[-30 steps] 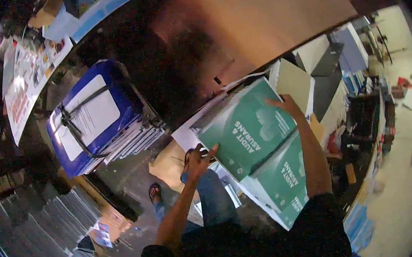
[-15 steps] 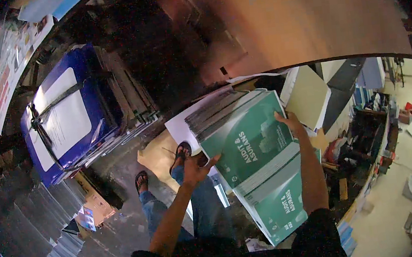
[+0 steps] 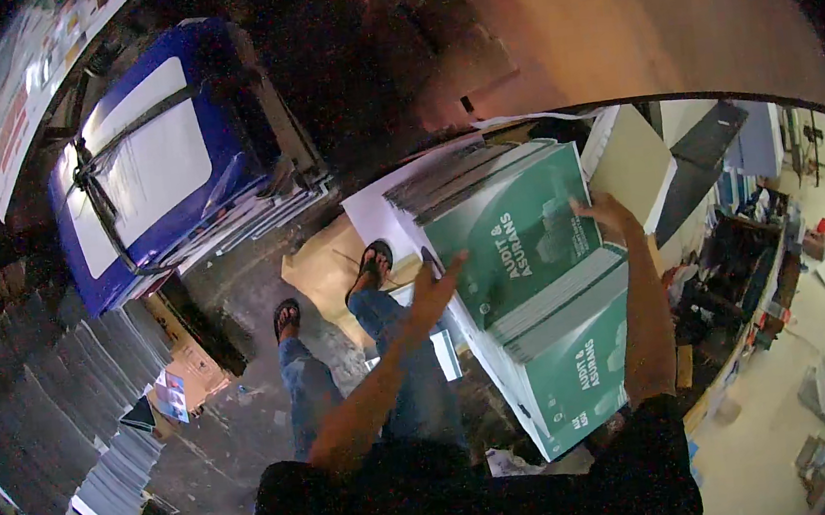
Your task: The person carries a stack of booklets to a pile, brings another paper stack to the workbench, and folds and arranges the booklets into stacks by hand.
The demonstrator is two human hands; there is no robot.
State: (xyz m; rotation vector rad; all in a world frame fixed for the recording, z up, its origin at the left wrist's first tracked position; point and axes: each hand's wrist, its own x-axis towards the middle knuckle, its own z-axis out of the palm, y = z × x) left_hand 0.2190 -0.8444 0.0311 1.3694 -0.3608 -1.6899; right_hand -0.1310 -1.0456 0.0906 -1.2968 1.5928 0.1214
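Nearest you: lower green book stack [image 3: 584,380]. Just beyond: upper green book stack [image 3: 511,237], between your left hand [image 3: 433,293] and right hand [image 3: 620,221], thumbs at cover edges; whether fingers grip, cannot tell. Farther left: strapped blue bundle [image 3: 152,149].

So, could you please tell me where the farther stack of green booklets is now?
In the head view, the farther green stack sits right of centre, between the left hand and right hand, just beyond the nearer green stack.
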